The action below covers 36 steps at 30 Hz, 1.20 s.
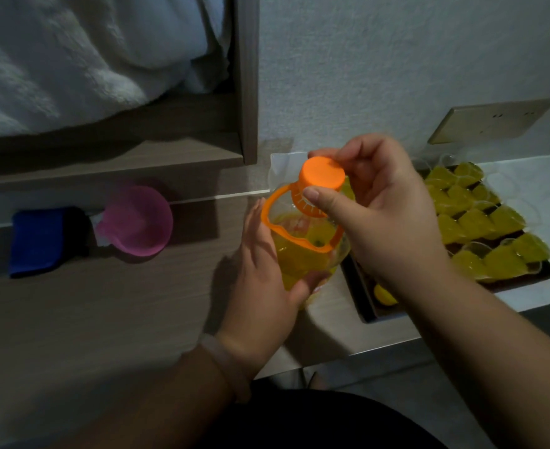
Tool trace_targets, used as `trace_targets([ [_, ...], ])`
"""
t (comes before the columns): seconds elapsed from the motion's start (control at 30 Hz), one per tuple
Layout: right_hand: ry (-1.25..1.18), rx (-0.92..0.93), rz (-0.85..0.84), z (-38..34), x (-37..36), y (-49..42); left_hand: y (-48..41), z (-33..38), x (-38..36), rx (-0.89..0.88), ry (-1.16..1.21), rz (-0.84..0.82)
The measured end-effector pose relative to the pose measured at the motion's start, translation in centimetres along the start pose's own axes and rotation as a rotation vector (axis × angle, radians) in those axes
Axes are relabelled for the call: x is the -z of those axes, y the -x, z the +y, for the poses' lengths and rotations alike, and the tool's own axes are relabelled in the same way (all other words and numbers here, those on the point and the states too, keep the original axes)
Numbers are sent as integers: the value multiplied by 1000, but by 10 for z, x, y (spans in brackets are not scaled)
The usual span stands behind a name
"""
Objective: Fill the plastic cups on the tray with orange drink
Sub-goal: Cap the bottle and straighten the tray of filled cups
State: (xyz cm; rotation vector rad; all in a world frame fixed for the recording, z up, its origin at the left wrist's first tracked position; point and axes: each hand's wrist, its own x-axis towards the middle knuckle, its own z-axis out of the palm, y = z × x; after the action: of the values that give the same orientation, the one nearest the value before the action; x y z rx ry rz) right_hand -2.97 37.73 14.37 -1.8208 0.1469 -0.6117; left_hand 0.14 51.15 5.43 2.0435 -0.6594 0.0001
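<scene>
1. The right grip (380,215) is closed on the orange cap (322,173). The thumb presses the near edge and the fingers curl over the far edge.
2. The left grip (260,270) holds the bottle (299,254) by its body. The palm is against the left side and the thumb lies across the near face.
3. The bottle sits between the two grips, below the right and just right of the left. Orange drink fills its lower part. An orange handle (270,209) loops out from the neck above the left grip's fingers.
4. The tray (361,296) lies just right of the bottle, and its near corner passes under the right wrist. Rows of plastic cups (481,218) stand on it to the right of the right grip, most holding orange drink.
5. A few clear cups along the tray's far and right edges may be empty, but the dim light leaves that unsure.
6. Well left of the left grip, a pink cup (137,220) rests on the desk (105,319) with its mouth towards the camera. A blue cloth (45,241) lies further left.
7. A socket plate (490,121) sits on the wall beyond the right grip.
8. A pale bracelet (225,361) circles the wrist behind the left grip.
</scene>
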Motion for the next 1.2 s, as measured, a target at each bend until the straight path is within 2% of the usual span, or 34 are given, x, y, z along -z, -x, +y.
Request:
trace_targets([
  [0.1,29,-15,-99,0,8,-8,-2,-2,1,-12,23,-44],
  [0.17,131,-22,-189,-3,19,-17,-3,-2,1,-38,18,-37],
  [0.2,250,20,-226,-5,25,-22,-4,-2,1,-37,24,-36],
  [0.3,672,298,-333,-15,34,-36,-4,0,1,-30,67,-50],
  [0.4,920,454,-380,-17,26,-48,-5,1,1,-33,83,-46],
  [0.53,1015,594,-284,-13,19,-50,-6,3,1,-12,100,-46],
  [0.6,1080,599,-223,-14,15,-48,-7,2,2,-2,111,-58],
  [0.87,1271,353,111,-19,-9,-34,-7,4,0,7,47,-58],
  [0.93,1315,343,112,-21,-11,-36,-6,5,0,35,67,-70],
  [1.0,1313,423,-25,-23,1,-42,-5,4,1,28,72,-77],
  [1.13,1169,616,-476,-31,32,-59,-4,3,1,-8,75,-73],
  [1.2,1107,628,-526,-26,31,-60,-4,4,1,-17,86,-69],
])
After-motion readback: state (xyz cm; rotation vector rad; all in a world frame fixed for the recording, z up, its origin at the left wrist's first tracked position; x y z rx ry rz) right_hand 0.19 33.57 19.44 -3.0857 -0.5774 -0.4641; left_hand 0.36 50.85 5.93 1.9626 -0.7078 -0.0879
